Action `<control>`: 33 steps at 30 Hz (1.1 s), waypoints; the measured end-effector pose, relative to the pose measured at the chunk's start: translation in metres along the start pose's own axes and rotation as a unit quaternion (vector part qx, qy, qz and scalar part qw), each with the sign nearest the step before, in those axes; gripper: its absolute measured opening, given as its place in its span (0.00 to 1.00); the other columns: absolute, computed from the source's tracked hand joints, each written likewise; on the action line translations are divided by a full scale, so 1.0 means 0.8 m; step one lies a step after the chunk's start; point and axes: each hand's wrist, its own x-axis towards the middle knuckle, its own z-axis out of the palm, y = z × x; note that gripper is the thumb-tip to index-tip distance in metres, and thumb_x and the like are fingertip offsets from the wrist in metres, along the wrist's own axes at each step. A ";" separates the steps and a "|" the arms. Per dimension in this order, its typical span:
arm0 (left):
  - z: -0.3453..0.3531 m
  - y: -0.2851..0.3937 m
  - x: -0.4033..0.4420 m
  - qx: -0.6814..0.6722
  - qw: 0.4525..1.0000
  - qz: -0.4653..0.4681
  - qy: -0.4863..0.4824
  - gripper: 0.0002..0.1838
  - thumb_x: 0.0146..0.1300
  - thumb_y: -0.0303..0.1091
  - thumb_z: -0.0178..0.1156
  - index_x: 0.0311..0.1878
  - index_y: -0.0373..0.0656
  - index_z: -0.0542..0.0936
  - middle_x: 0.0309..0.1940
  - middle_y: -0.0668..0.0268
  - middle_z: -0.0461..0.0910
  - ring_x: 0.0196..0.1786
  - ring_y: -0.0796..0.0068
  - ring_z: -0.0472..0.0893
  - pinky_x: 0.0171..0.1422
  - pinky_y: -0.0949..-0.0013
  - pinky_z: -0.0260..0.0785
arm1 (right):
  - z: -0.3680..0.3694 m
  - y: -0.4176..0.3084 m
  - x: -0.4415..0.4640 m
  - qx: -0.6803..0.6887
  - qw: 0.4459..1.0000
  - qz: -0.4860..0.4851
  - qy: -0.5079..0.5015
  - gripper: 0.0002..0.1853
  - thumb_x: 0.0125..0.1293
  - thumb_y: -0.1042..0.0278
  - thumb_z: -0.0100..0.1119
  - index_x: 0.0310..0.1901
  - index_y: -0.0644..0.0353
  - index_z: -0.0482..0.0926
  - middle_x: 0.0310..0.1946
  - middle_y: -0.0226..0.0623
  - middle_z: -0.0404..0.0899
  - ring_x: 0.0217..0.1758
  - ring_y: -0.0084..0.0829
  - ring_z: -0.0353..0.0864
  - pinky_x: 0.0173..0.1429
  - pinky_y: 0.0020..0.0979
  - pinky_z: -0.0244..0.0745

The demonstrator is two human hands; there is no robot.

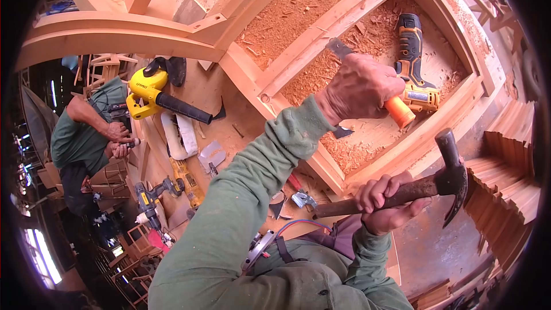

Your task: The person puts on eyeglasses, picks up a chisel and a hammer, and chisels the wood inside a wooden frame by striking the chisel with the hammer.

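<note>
My left hand (364,89) is closed around a chisel with an orange handle (400,112). Its flat metal blade (338,48) sticks out past my fingers over a rail of the wooden frame (313,46); whether the tip touches the wood I cannot tell. Lower down, my right hand (390,201) grips a claw hammer (416,189) by its dark handle, palm turned up. The hammer head points right, outside the frame's near corner. Inside the frame a black and orange cordless power tool (410,60) lies among wood shavings, right of my left hand.
A yellow blower (152,92), a drill (152,201) and a red-handled tool (298,189) lie on the bench to the left. Curved wooden parts (126,37) rise at the upper left. A co-worker (86,129) stands far left. Stacked wood pieces (505,161) are at right.
</note>
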 end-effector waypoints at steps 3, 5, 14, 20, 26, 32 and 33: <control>0.001 0.000 0.002 -0.002 1.000 -0.006 0.004 0.12 0.46 0.44 0.71 0.28 0.52 0.79 0.20 0.70 0.76 0.25 0.66 0.81 0.31 0.63 0.72 | 0.002 0.000 0.003 0.039 0.999 -0.009 -0.006 0.39 0.65 0.15 0.32 0.35 0.52 0.61 0.14 0.28 0.57 0.12 0.24 0.56 0.16 0.30 0.60; 0.003 -0.001 0.001 -0.006 1.000 -0.009 0.009 0.12 0.46 0.44 0.71 0.28 0.53 0.79 0.20 0.70 0.77 0.25 0.66 0.81 0.31 0.63 0.72 | 0.002 0.012 0.005 0.046 0.999 0.000 0.003 0.39 0.65 0.15 0.33 0.34 0.52 0.61 0.14 0.28 0.57 0.12 0.24 0.57 0.16 0.30 0.60; 0.000 -0.005 -0.002 -0.002 1.000 -0.004 0.003 0.13 0.42 0.42 0.72 0.30 0.54 0.79 0.22 0.72 0.78 0.26 0.68 0.82 0.31 0.65 0.71 | -0.002 0.010 0.001 0.034 0.999 -0.003 0.027 0.40 0.64 0.15 0.33 0.34 0.53 0.61 0.14 0.29 0.58 0.11 0.24 0.57 0.16 0.30 0.60; 0.005 -0.002 0.000 -0.013 1.000 -0.011 0.010 0.11 0.43 0.41 0.71 0.30 0.53 0.80 0.23 0.72 0.79 0.27 0.69 0.82 0.31 0.64 0.71 | -0.013 0.007 0.000 -0.013 0.998 0.061 0.025 0.39 0.65 0.15 0.33 0.34 0.53 0.62 0.14 0.28 0.58 0.11 0.24 0.56 0.15 0.30 0.57; 0.006 -0.004 0.001 0.007 1.000 -0.008 0.015 0.11 0.44 0.40 0.71 0.28 0.54 0.79 0.22 0.72 0.78 0.26 0.69 0.82 0.30 0.65 0.71 | -0.003 0.013 0.010 -0.022 0.993 0.099 0.063 0.40 0.64 0.15 0.35 0.33 0.54 0.63 0.13 0.28 0.58 0.11 0.25 0.56 0.15 0.29 0.58; 0.002 -0.004 0.003 -0.001 1.000 -0.012 0.026 0.09 0.45 0.39 0.69 0.26 0.53 0.77 0.21 0.70 0.76 0.25 0.67 0.81 0.29 0.64 0.71 | 0.000 -0.002 -0.005 0.051 0.999 -0.005 0.013 0.42 0.61 0.12 0.36 0.32 0.54 0.63 0.15 0.28 0.59 0.13 0.25 0.58 0.18 0.29 0.58; 0.001 -0.005 0.002 0.004 1.000 -0.012 0.019 0.09 0.46 0.39 0.69 0.26 0.53 0.77 0.21 0.70 0.76 0.25 0.67 0.81 0.29 0.64 0.71 | -0.005 0.005 -0.005 0.049 0.998 0.022 0.024 0.42 0.61 0.12 0.36 0.32 0.54 0.63 0.15 0.28 0.59 0.13 0.25 0.58 0.18 0.29 0.58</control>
